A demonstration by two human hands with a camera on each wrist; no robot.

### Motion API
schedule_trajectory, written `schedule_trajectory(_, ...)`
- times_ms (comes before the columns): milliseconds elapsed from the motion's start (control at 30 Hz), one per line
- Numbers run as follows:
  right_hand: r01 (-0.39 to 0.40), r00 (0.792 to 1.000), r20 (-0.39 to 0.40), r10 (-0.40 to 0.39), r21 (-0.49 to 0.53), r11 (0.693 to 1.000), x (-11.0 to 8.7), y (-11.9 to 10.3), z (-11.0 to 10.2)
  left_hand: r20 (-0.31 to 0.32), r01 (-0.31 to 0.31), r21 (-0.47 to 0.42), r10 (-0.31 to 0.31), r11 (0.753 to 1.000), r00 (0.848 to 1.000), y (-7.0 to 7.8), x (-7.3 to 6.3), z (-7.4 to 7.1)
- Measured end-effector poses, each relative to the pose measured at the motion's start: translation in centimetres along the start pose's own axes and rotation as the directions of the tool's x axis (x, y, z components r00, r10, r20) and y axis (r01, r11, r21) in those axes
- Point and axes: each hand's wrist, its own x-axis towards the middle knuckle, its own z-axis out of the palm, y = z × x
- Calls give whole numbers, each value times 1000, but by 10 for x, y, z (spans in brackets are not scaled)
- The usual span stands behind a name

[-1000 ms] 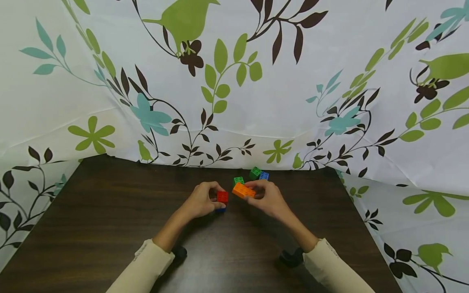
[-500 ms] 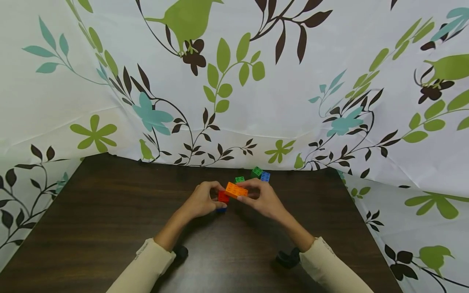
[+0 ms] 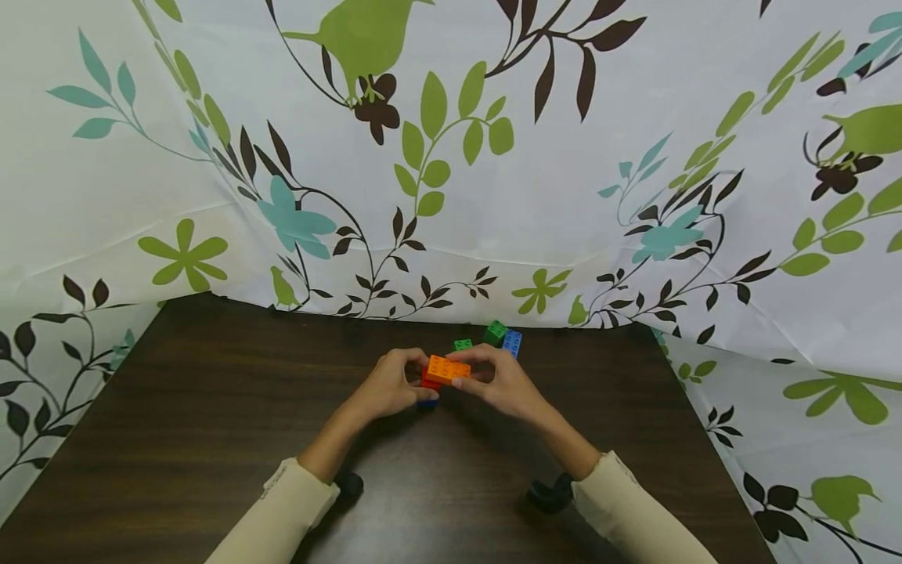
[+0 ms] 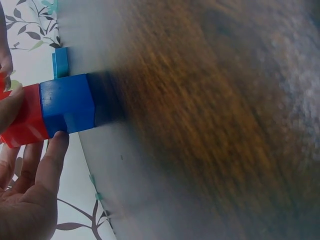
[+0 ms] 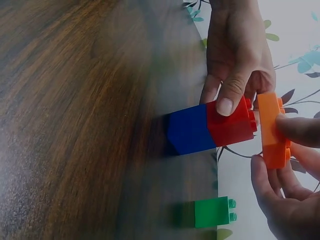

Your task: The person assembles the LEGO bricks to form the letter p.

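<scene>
Left hand [image 3: 382, 387] gripping red brick [image 5: 231, 129] atop blue brick [image 5: 189, 131] on desk [image 3: 211, 423]. Right hand [image 3: 506, 385] pinching orange brick [image 5: 270, 135] just above red, apart. Risk: overhang pressed off-centre could seat crooked, tip stack.

The left arm [image 3: 282, 501] and right arm [image 3: 623, 505] reach forward and slant inward, wrists [image 3: 320, 458] bare. The left hand [image 3: 384, 388] pinches, its thumb [image 5: 232, 92] on the near side, its fingers [image 4: 50, 162] opposite and below. The right hand [image 3: 507, 384] pinches too, thumb near, fingers beyond, held slightly higher. The hands face each other, palms inward, their fingertips close together.
</scene>
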Motion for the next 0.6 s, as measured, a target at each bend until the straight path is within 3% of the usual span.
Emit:
schedule_trajectory(267,-26,998,52,23,68,997,5,4,-1,3,-7,7,7,1000,1000,0,0,1)
schedule_trajectory(600,-38,993,115,29,71,997,10,6,-6,-7,-8,21,8,1000,1000,-1,0,0)
